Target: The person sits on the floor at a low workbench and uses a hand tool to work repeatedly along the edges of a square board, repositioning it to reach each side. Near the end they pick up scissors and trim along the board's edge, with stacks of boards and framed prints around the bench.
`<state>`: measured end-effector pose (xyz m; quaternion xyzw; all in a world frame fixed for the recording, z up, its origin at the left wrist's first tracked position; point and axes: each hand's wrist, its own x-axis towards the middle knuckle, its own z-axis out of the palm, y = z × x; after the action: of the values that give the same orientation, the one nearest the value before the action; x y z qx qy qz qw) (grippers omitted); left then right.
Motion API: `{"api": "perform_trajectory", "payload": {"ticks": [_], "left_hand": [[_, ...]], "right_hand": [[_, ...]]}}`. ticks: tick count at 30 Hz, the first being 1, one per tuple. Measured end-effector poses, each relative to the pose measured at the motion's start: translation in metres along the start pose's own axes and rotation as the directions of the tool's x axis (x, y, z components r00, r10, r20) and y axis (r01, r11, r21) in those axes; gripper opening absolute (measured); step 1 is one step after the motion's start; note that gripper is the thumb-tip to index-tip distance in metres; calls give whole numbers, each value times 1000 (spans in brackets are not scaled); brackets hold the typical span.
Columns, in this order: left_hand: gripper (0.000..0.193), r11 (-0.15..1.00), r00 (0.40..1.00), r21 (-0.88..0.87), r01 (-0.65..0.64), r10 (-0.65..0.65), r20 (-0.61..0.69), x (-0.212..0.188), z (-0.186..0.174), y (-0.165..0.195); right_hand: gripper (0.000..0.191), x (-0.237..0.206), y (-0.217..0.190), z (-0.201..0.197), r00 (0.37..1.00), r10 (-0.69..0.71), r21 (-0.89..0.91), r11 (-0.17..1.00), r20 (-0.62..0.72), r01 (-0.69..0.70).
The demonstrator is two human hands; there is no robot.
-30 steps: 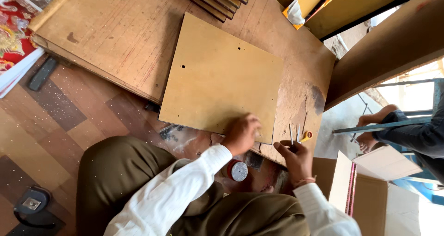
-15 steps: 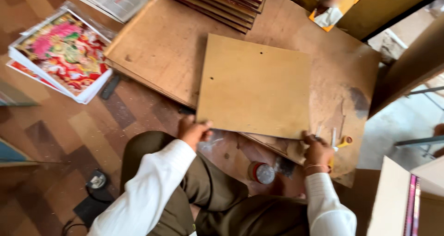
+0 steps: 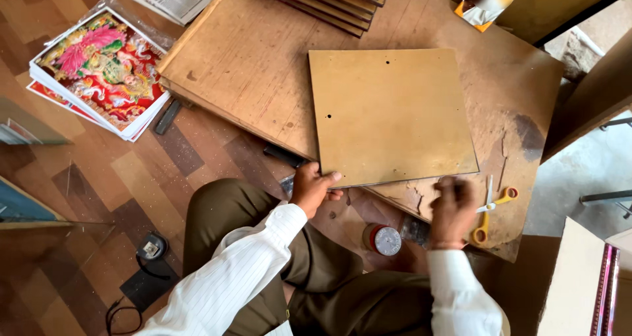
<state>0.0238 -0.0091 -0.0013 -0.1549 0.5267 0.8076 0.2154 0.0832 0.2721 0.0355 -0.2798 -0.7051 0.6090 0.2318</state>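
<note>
My left hand (image 3: 311,190) curls at the near left corner of the square hardboard panel (image 3: 388,115), fingers bent around its edge with the thumb laid along the rim. The panel lies flat on the worn wooden worktable (image 3: 250,66), in its middle. My right hand (image 3: 453,207) is blurred at the panel's near right corner; I cannot tell whether its fingers grip anything. Yellow-handled scissors (image 3: 490,207) lie just right of it. A small round tin (image 3: 383,239) sits below, between my knees.

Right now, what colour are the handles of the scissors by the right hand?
Yellow-orange handles on the scissors, beside the right hand; the head view shows them.
</note>
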Motion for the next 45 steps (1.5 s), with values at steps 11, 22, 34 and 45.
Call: {"api": "perform_trajectory", "payload": {"ticks": [11, 22, 34, 45], "left_hand": [[23, 980, 997, 193, 48, -35, -69, -4, -16, 21], [10, 845, 799, -199, -497, 356, -484, -3, -51, 68], [11, 869, 877, -315, -382, 233, -421, 23, -57, 75], [10, 919, 918, -277, -282, 174, -356, 24, -59, 67]], "right_hand": [[17, -167, 36, 74, 766, 211, -740, 502, 607, 448], [23, -172, 62, 145, 745, -186, -417, 731, 641, 541], [10, -159, 75, 210, 685, -258, -489, 534, 682, 689], [16, -164, 68, 205, 736, -357, -311, 736, 575, 601]]}}
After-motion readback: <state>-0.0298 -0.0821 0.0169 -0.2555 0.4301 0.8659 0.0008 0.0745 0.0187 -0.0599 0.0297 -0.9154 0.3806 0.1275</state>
